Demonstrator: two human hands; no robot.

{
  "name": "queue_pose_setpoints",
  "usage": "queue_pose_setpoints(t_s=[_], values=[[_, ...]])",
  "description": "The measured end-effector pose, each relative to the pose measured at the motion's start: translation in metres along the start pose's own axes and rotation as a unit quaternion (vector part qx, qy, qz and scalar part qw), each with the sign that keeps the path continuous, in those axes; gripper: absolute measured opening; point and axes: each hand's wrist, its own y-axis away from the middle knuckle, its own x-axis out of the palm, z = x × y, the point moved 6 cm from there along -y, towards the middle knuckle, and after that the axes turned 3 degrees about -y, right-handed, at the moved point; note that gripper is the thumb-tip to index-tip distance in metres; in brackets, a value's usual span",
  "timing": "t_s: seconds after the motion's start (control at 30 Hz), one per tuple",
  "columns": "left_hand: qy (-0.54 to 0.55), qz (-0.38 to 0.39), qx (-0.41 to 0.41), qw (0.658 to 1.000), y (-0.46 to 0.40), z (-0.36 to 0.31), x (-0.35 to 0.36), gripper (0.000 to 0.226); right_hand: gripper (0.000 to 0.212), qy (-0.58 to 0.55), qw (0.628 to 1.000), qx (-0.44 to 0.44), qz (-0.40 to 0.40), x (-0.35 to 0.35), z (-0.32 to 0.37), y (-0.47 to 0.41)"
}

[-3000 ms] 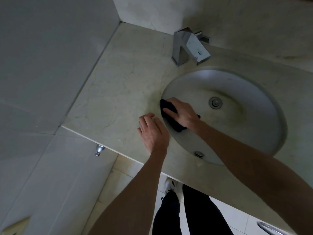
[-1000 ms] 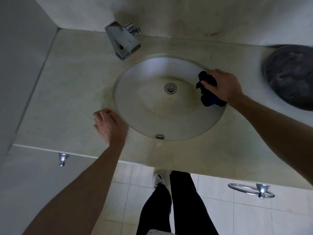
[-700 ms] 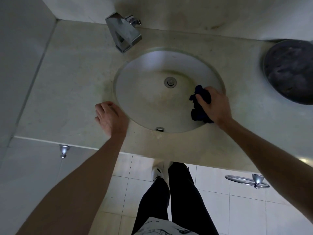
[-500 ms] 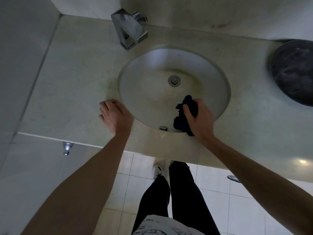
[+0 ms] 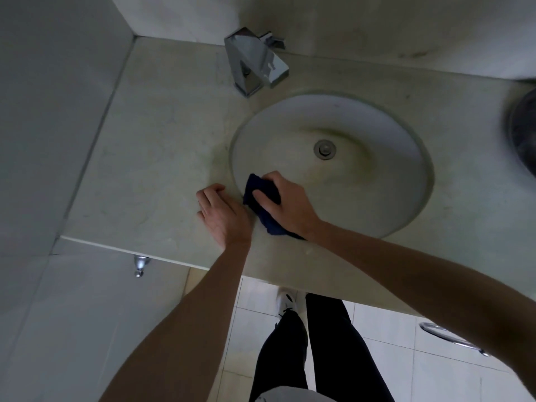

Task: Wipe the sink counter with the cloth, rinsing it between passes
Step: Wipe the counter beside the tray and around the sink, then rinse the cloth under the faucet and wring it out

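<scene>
A dark blue cloth (image 5: 258,195) lies bunched on the front left rim of the round basin (image 5: 377,134). My right hand (image 5: 287,206) grips the cloth and presses it onto the rim where it meets the pale marble counter (image 5: 156,158). Just left of it my left hand (image 5: 223,211) rests flat on the counter, fingers loosely bent, holding nothing. The two hands almost touch. A square chrome tap (image 5: 255,60) stands behind the basin, with no water running.
A wall (image 5: 52,111) closes the counter on the left. A dark round object (image 5: 522,132) sits on the counter at the far right edge. A chrome towel ring (image 5: 452,338) hangs below the counter front, and my legs (image 5: 319,343) stand on white floor tiles.
My right hand has swept the cloth along the front rim of the basin from the right side to the left, ending beside my left hand, which stayed on the counter.
</scene>
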Motion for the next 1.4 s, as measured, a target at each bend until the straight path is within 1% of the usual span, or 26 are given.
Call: queue_pose_setpoints(t_s=[0.1,0.2,0.23,0.3,0.37,0.47,0.53,0.63,0.7,0.73,0.8,0.83,0.87,0.9,0.97,1.03,1.07,1.13,1.17,1.2,1.3,1.37,1.4], values=[[0.036,-0.01,-0.016,0.999,0.001,0.002,0.0,0.018,0.036,-0.009,1.0,-0.006,-0.025,0.02,0.004,-0.022],[0.039,-0.012,-0.009,0.999,0.001,0.002,0.001,0.017,0.04,-0.009,0.999,0.031,-0.032,0.041,0.012,-0.056],[0.039,-0.011,-0.013,0.999,0.001,0.003,0.001,0.016,0.041,-0.022,0.998,0.046,-0.048,0.046,0.014,-0.069],[0.039,-0.009,-0.017,0.999,0.001,0.003,0.003,0.017,0.04,-0.062,0.991,0.056,-0.106,0.048,0.018,-0.093],[0.035,-0.01,-0.007,0.999,0.001,0.001,0.003,0.014,0.037,-0.084,0.983,0.055,-0.155,0.046,0.019,-0.113],[0.029,-0.007,0.0,1.0,0.001,0.0,0.003,0.008,0.037,-0.111,0.97,0.068,-0.206,0.032,0.015,-0.129],[0.024,0.002,-0.005,1.0,0.0,0.001,0.003,0.012,0.039,-0.15,0.958,0.075,-0.234,0.017,0.013,-0.126],[0.013,0.012,0.002,1.0,0.0,-0.004,0.001,0.023,0.043,-0.192,0.946,0.086,-0.248,-0.008,0.002,-0.106],[0.028,0.024,-0.019,0.999,0.0,-0.002,-0.001,0.036,0.044,-0.217,0.942,0.077,-0.243,-0.024,-0.003,-0.089],[0.047,0.025,-0.046,0.998,-0.002,0.001,-0.002,0.041,0.043,-0.236,0.94,0.081,-0.233,-0.032,-0.003,-0.082],[0.103,0.021,-0.101,0.989,-0.003,0.005,-0.006,0.045,0.035,-0.253,0.941,0.092,-0.204,-0.049,-0.001,-0.069],[0.136,0.028,-0.115,0.984,-0.003,0.002,-0.007,0.046,0.029,-0.256,0.943,0.094,-0.191,-0.058,0.002,-0.064],[0.17,0.053,-0.115,0.977,-0.003,-0.009,-0.006,0.05,0.024,-0.253,0.947,0.094,-0.176,-0.068,0.004,-0.062],[0.199,0.098,-0.102,0.97,-0.003,-0.024,-0.003,0.056,0.019,-0.243,0.953,0.092,-0.154,-0.077,0.006,-0.061],[0.234,0.205,-0.054,0.949,-0.004,-0.061,0.01,0.078,0.013,-0.233,0.962,0.091,-0.11,-0.094,0.012,-0.06],[0.273,0.3,-0.017,0.914,-0.009,-0.097,0.028,0.098,0.013,-0.243,0.963,0.091,-0.067,-0.109,0.016,-0.062],[0.298,0.343,-0.012,0.891,-0.013,-0.114,0.038,0.101,0.015,-0.25,0.963,0.093,-0.045,-0.115,0.017,-0.063],[0.33,0.411,-0.011,0.85,-0.02,-0.14,0.052,0.098,0.018,-0.255,0.962,0.095,-0.006,-0.127,0.015,-0.066],[0.336,0.426,-0.018,0.84,-0.023,-0.149,0.055,0.093,0.019,-0.254,0.962,0.095,0.008,-0.133,0.014,-0.067],[0.338,0.426,-0.027,0.839,-0.024,-0.157,0.058,0.085,0.019,-0.249,0.964,0.097,0.012,-0.139,0.012,-0.069],[0.322,0.385,-0.02,0.865,-0.022,-0.176,0.065,0.059,0.015,-0.228,0.969,0.094,0.0,-0.155,0.0,-0.076],[0.304,0.361,-0.023,0.881,-0.019,-0.185,0.071,0.049,0.013,-0.238,0.969,0.072,-0.002,-0.162,-0.008,-0.079],[0.293,0.36,-0.019,0.886,-0.018,-0.189,0.075,0.048,0.013,-0.246,0.967,0.06,-0.002,-0.165,-0.012,-0.081]])
